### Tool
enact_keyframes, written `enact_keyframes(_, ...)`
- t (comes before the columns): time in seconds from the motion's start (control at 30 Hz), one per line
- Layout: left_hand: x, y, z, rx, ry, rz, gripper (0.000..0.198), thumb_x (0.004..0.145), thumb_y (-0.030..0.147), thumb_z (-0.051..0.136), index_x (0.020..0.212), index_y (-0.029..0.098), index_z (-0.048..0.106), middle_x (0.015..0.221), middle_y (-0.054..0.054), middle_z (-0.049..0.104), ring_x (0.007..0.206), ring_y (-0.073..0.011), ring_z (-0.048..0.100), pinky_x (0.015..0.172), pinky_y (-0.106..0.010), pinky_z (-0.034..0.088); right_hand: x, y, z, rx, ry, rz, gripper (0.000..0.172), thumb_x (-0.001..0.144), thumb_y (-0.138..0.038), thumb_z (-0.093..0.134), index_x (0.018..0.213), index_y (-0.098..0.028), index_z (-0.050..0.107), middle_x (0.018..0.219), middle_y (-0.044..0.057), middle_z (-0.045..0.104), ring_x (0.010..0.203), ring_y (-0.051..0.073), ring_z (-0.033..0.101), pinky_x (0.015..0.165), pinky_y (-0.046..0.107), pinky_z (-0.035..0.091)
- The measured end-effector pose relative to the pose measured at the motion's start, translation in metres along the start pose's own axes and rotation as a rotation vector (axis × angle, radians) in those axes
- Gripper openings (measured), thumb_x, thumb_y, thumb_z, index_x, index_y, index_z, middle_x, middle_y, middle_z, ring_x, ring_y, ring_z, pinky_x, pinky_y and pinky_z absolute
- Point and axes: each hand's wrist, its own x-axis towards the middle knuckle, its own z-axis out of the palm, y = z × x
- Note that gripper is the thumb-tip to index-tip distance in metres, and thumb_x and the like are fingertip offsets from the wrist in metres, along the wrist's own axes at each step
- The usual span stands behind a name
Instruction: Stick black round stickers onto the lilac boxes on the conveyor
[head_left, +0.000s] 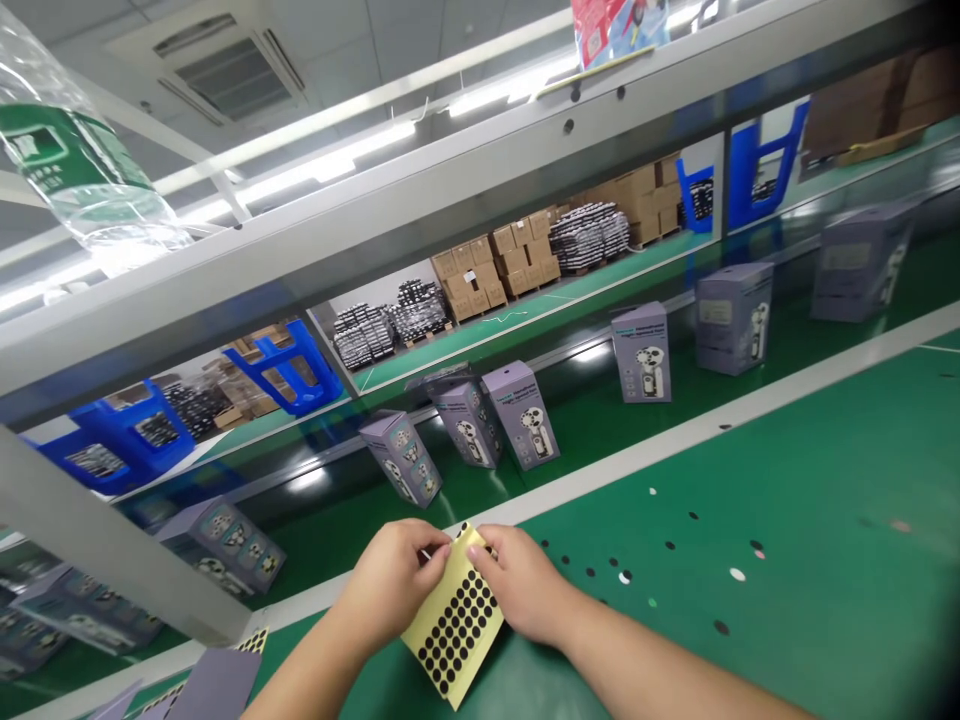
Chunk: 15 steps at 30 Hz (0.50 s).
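A pale yellow sheet of round black stickers (459,628) is tilted between my two hands above the green work surface. My right hand (527,582) grips its upper right edge, thumb lying across the front and the fingers hidden behind. At the upper left edge, the thumb and forefinger of my left hand (391,580) are pinched together against the sheet. Whether a loose sticker sits between those fingertips is too small to tell. One black dot shows at the sheet's top corner, with several rows of dots lower down.
Beyond a metal rail, purple product boxes (523,415) stand on a dark green belt (577,430). Loose black and white dots (721,627) are scattered on the green work surface (825,500). Purple cardboard (217,685) lies at lower left. A plastic bottle (82,150) stands on the overhead shelf.
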Motion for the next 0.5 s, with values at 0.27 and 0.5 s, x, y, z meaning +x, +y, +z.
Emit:
enact_keyframes(0.27,0.056,-0.022,-0.071,0.239,0.341,-0.087,0.03,0.09,0.037,0.048,0.098,0.021,0.072,0.102,-0.008,0.072,0.091,-0.0252,0.063,0.079,-0.032,0.043,0.0,0.004,0.002,-0.018,-0.002,0.029,0.026,0.093,-0.03,0.045,0.077,-0.017,0.061,0.076,0.002,0.065,0.069,0.015,0.056,0.06,0.022,0.037)
enact_keyframes(0.5,0.128,-0.033,-0.116,0.4,0.262,-0.056,0.022,0.081,0.028,0.056,0.07,0.018,0.072,0.075,-0.008,0.07,0.073,-0.0221,0.059,0.073,-0.031,0.039,0.0,0.0,0.0,-0.031,0.002,0.034,0.026,0.093,-0.029,0.044,0.075,-0.017,0.057,0.074,0.001,0.062,0.069,0.014,0.055,0.059,0.021,0.036)
